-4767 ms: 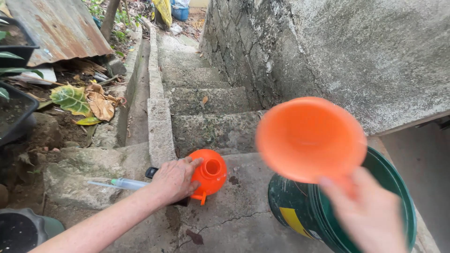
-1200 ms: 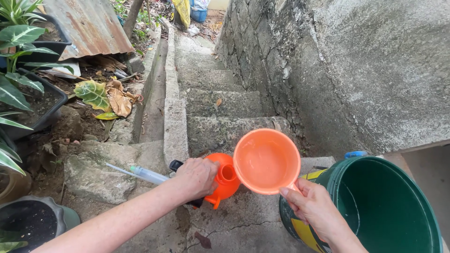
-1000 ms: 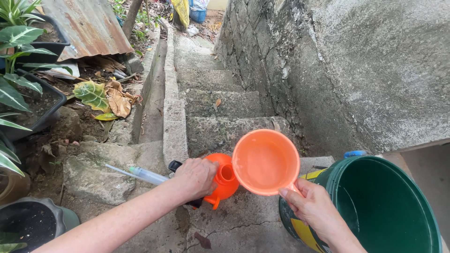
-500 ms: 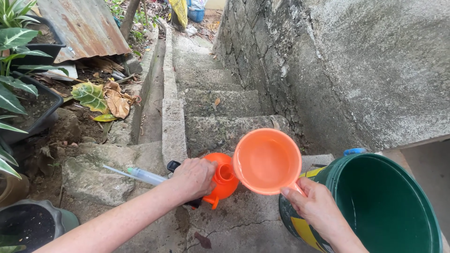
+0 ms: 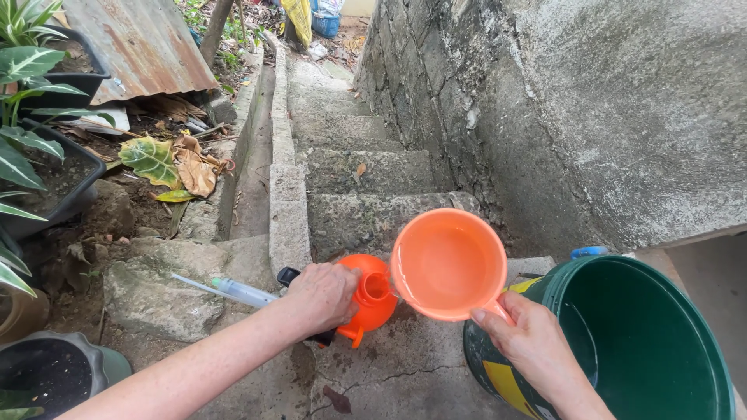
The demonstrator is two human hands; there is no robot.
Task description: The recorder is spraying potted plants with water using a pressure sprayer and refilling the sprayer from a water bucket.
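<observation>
Left hand (image 5: 320, 298) gripped the orange sprayer (image 5: 372, 295) on the step; right hand (image 5: 531, 348) held the dipper (image 5: 447, 264), water inside, tilted at the sprayer's mouth, beside the green bucket (image 5: 661, 311).

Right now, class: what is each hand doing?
Left hand: closed on the orange sprayer bottle.
Right hand: closed on the orange dipper handle.
</observation>
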